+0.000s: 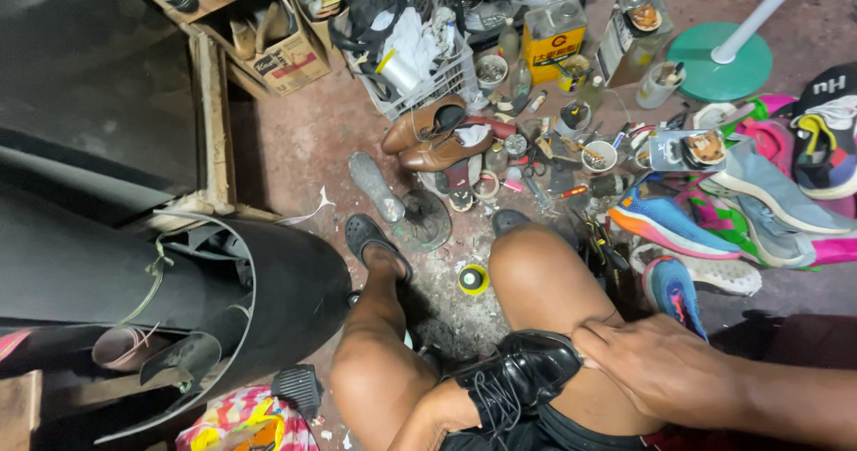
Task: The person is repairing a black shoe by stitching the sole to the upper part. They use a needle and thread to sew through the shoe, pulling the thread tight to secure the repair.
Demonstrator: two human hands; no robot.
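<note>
Head view: one black lace-up shoe [522,375] gripped by left hand [442,411] and right hand [665,366]; two brown shoes [437,134] beyond.

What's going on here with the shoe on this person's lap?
A person sits on the floor with a black lace-up shoe resting across their thighs. The right hand presses on the shoe's heel end, and the left hand is at its laced front, partly out of view. Ahead of the knees lie a pair of brown dress shoes, colourful sneakers, tins and small tools. A roll of black sheet material stands to the left.
</note>
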